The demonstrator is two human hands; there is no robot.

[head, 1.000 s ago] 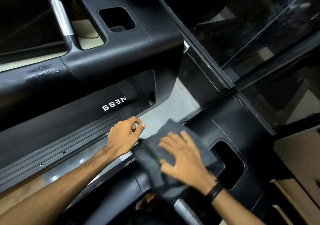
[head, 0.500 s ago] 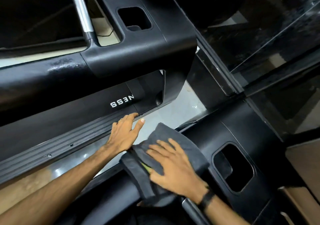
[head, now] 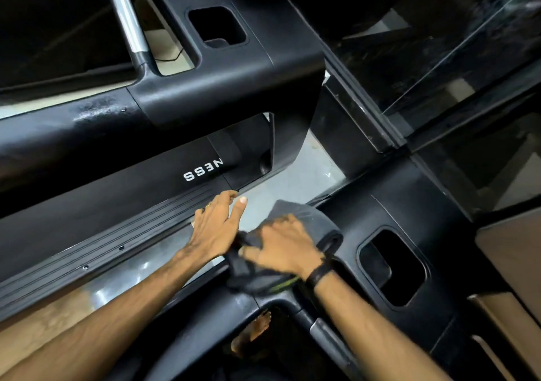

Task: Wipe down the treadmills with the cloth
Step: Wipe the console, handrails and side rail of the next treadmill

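Grey cloth (head: 304,219) lies on near treadmill console (head: 409,205) at 6 o'clock, right hand (head: 284,247) pressing it, fingers curled. Left hand (head: 216,225) spread, empty. Best: keep cloth flat, overlap strokes.

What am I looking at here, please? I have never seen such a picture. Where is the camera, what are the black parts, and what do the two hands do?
The camera sits on a person's head and looks forward and down, so you see that person's own arms. The big black shapes are parts of two treadmills: the far treadmill above, with white letters on its side rail, and the near treadmill below, each with a cup-holder hole. The right hand, with a dark band on its wrist, lies on a grey cloth and presses it onto the near treadmill. Its fingers are blurred, so I cannot tell if they grip the cloth. The left hand holds nothing; its fingers are spread and reach toward the far treadmill's rail. A bare foot shows below.
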